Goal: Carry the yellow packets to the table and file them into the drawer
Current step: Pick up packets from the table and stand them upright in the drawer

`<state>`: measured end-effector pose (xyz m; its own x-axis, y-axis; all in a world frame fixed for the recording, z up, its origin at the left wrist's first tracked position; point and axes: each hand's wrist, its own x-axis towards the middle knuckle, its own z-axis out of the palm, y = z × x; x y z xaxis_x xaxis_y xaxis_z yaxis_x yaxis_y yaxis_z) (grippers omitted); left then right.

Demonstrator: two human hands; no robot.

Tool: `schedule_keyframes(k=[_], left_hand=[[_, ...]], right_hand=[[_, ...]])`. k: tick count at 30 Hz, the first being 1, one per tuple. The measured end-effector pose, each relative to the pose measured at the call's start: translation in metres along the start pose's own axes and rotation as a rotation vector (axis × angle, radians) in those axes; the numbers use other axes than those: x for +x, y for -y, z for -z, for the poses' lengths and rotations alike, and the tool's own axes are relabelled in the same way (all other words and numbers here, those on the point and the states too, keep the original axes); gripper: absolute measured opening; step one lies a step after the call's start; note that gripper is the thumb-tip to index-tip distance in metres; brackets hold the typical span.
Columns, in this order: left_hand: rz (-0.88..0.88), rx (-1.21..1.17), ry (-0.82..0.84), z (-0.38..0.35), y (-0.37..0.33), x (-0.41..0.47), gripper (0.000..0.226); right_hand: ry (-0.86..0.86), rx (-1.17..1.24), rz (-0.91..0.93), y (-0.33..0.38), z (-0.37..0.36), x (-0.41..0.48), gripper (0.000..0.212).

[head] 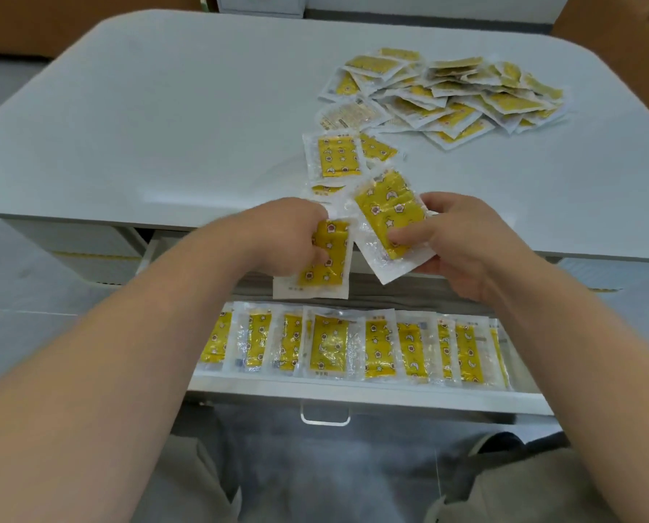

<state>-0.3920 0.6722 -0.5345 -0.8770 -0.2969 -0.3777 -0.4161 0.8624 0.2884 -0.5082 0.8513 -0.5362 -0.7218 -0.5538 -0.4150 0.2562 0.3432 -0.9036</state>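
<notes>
My left hand (pixel 289 235) grips a yellow packet (pixel 325 266) printed with stars, held upright over the open drawer (pixel 353 396). My right hand (pixel 455 239) pinches a second yellow packet (pixel 387 217), tilted, at the table's front edge. In the drawer, several yellow packets (pixel 353 347) stand side by side in a row. A loose heap of packets (pixel 447 96) lies on the white table (pixel 164 126) at the back right. A few single packets (pixel 334 156) lie between the heap and my hands.
The drawer has a clear handle (pixel 325 419) on its front. My legs sit below the drawer. A white cabinet (pixel 262 3) stands beyond the table's far edge, and brown surfaces flank it.
</notes>
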Motion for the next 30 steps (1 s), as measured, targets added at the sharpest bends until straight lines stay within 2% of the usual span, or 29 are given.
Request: schedule_keyframes(k=[3, 6, 8, 11, 13, 22, 26, 30], left_hand=[[0.05, 0.156, 0.168, -0.003, 0.01, -0.004, 0.018], [0.113, 0.295, 0.359, -0.019, 0.022, -0.002, 0.038], [0.129, 0.312, 0.409, -0.031, 0.032, 0.002, 0.044], [0.119, 0.218, 0.413, -0.048, 0.047, 0.013, 0.033], [0.126, 0.127, 0.425, -0.059, 0.053, 0.018, 0.032], [0.104, -0.066, 0.455, -0.087, 0.06, 0.027, 0.028], [0.099, -0.003, 0.454, -0.097, 0.055, 0.026, 0.033], [0.106, 0.126, 0.318, -0.104, 0.054, 0.021, 0.048]], right_hand=[[0.048, -0.03, -0.015, -0.004, -0.008, 0.001, 0.018], [0.127, -0.181, 0.021, -0.009, -0.02, 0.002, 0.018], [0.181, -0.266, 0.033, -0.014, -0.027, 0.002, 0.027], [0.203, -0.389, 0.041, -0.021, -0.034, 0.002, 0.053], [0.186, -0.479, 0.058, -0.023, -0.038, 0.001, 0.061], [0.217, -0.548, -0.034, -0.037, -0.046, 0.005, 0.043], [0.215, -0.578, -0.028, -0.041, -0.045, 0.005, 0.044], [0.183, -0.652, -0.008, -0.045, -0.044, 0.007, 0.042]])
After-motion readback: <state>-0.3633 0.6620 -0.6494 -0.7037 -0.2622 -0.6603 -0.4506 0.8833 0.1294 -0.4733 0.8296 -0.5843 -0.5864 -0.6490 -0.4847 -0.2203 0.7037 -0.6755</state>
